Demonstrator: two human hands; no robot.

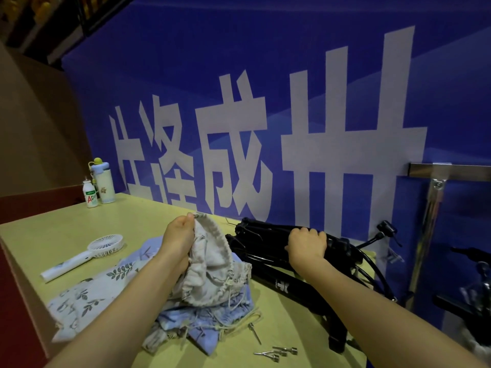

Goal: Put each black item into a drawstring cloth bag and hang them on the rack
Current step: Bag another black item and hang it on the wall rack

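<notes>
My left hand (177, 236) pinches the rim of a beige drawstring cloth bag (212, 272) and holds its mouth up and open toward the right. My right hand (307, 244) is closed around the top of a black pump (265, 235) that lies among a pile of black pumps on the table's right side. Its black hose (372, 269) curls off to the right. More cloth bags (111, 285), blue and white with leaf prints, lie heaped under my left forearm. A metal rack (435, 192) stands at the far right against the blue banner.
A white hand-held fan (87, 254) lies on the yellow-green table (66, 229) at the left. Two bottles (99, 185) stand at the back left corner. Several small metal needle fittings (276, 351) lie near the front edge. Dark equipment (475, 288) sits at the right beyond the table.
</notes>
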